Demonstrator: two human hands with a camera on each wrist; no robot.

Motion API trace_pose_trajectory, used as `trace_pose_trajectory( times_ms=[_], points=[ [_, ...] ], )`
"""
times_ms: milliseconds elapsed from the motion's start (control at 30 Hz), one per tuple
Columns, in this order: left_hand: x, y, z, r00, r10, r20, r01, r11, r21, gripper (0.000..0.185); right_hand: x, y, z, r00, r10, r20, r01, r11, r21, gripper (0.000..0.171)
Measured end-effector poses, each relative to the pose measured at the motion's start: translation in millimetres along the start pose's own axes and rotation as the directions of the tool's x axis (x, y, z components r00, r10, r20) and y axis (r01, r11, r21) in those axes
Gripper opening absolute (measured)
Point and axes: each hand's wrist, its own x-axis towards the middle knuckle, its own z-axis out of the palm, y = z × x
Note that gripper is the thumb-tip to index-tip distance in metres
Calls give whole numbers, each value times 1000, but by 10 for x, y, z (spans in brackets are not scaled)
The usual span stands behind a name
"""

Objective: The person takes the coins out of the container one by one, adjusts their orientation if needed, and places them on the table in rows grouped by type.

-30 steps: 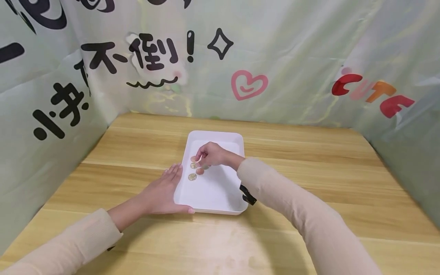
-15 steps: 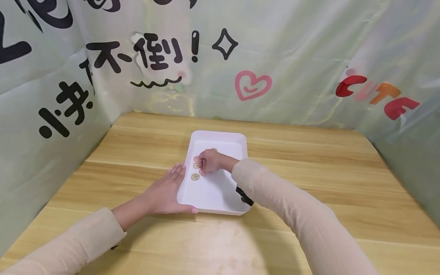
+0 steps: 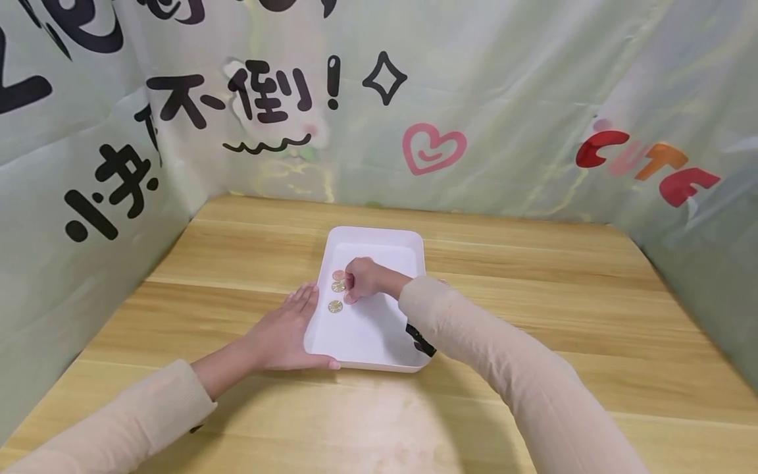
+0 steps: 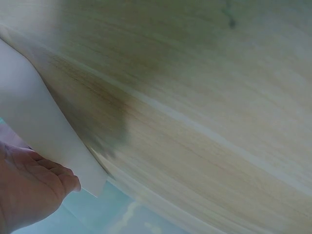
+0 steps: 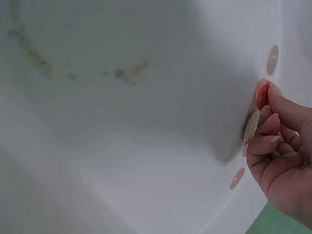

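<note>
**A:** Where are the hands?

**B:** The left hand (image 3: 283,339) lies flat on the wooden table (image 3: 533,296), fingers straight, pressed against the left wall of a white tray (image 3: 414,240); its thumb runs along the tray's near edge. The right hand (image 3: 362,278) reaches into the tray, fingers curled over a cluster of small round discs.

**A:** Is it grasping one?

**B:** The right wrist view shows the fingertips (image 5: 269,119) curled onto a pale disc (image 5: 251,126) and a reddish disc (image 5: 262,93), both lying on the tray floor. Whether either is actually pinched, I cannot tell.

**A:** And the other discs?

**B:** From the head camera, a gold patterned disc (image 3: 335,306) lies free just in front of the hand, near the tray's left wall. Another gold disc (image 3: 338,286) and a pinkish disc (image 3: 338,275) sit against the fingers.

**A:** The setting?

**B:** A pale backdrop (image 3: 503,99) printed with black characters, a pink heart and red-orange letters encloses the table.
</note>
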Motion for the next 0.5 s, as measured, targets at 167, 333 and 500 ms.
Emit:
trace_pose_trajectory(
  times_ms=[167, 333, 500],
  points=[
    [-2, 2, 6, 1000, 5, -6, -5, 1000, -3, 124, -54, 2, -66, 1000, 8, 15, -10, 994, 107, 18],
    [-7, 11, 4, 1000, 2, -5, -2, 1000, -13, 124, -121, 21, -146, 1000, -5, -24, 10, 974, 226, 14],
    [-8, 15, 7, 1000, 2, -12, -2, 1000, -5, 123, -222, 30, -234, 995, 29, -100, 5, 947, 322, 14]
  ],
)
